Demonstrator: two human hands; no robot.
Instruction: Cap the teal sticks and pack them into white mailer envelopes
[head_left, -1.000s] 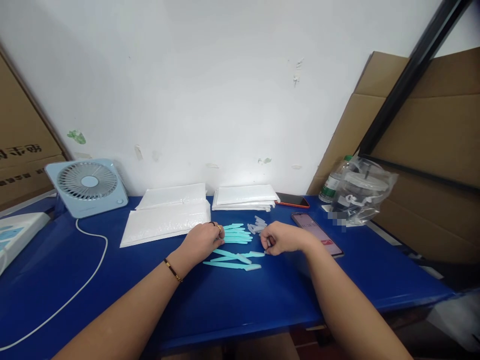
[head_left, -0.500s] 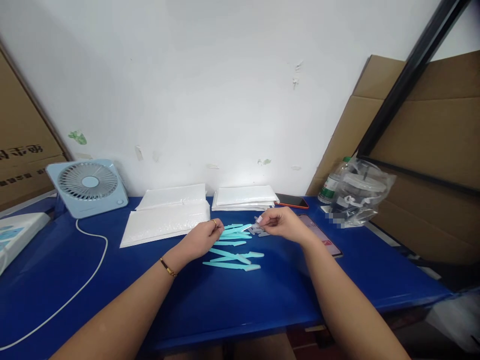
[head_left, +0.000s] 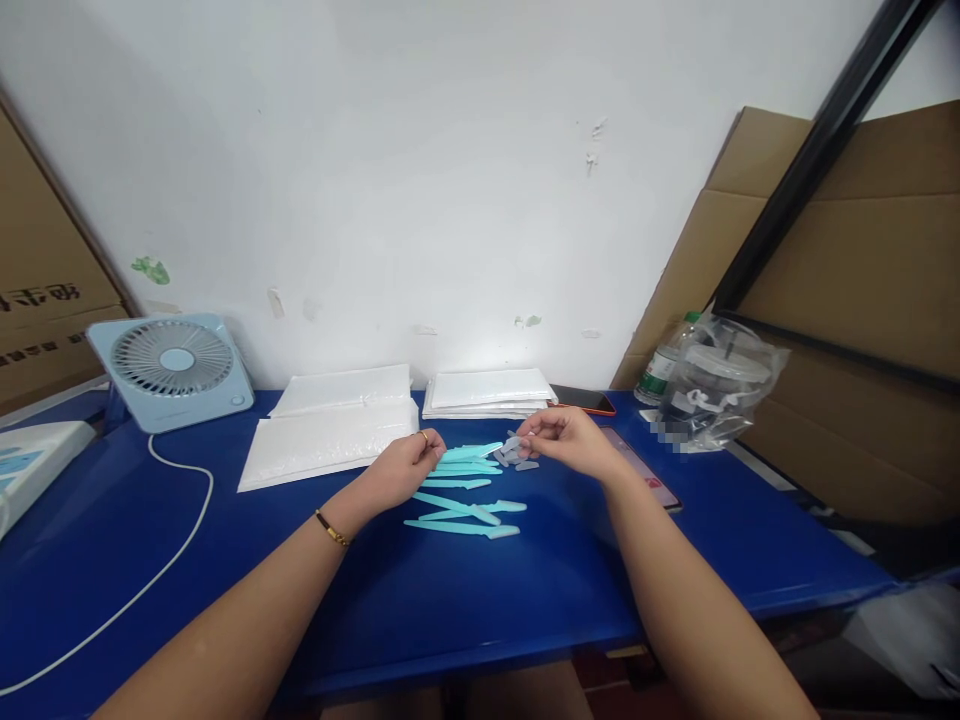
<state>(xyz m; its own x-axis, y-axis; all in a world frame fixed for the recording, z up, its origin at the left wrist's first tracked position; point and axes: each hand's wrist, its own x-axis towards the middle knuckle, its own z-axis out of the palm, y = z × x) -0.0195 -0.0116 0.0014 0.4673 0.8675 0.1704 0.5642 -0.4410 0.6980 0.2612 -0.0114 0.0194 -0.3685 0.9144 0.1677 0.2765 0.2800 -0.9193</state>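
Even, cool light fills the frame, its source out of view. The white wall (head_left: 450,150) glows brightest at center, just above the bubble mailers (head_left: 330,440), and greys toward the upper left. The blue desk (head_left: 525,600) carries a soft sheen along its front edge; below, the lower right sinks into shadow. Highlights glint on the clear plastic bag (head_left: 759,362), beside a pixelated patch. Wide-angle stretching slants the outer edges, and the turquoise razors (head_left: 450,527) look slightly soft.

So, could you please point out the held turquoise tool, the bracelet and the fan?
Held turquoise tool (head_left: 464,454): head view, its handle.
Bracelet (head_left: 331,529): head view, its band.
Fan (head_left: 175,359): head view, its hub.
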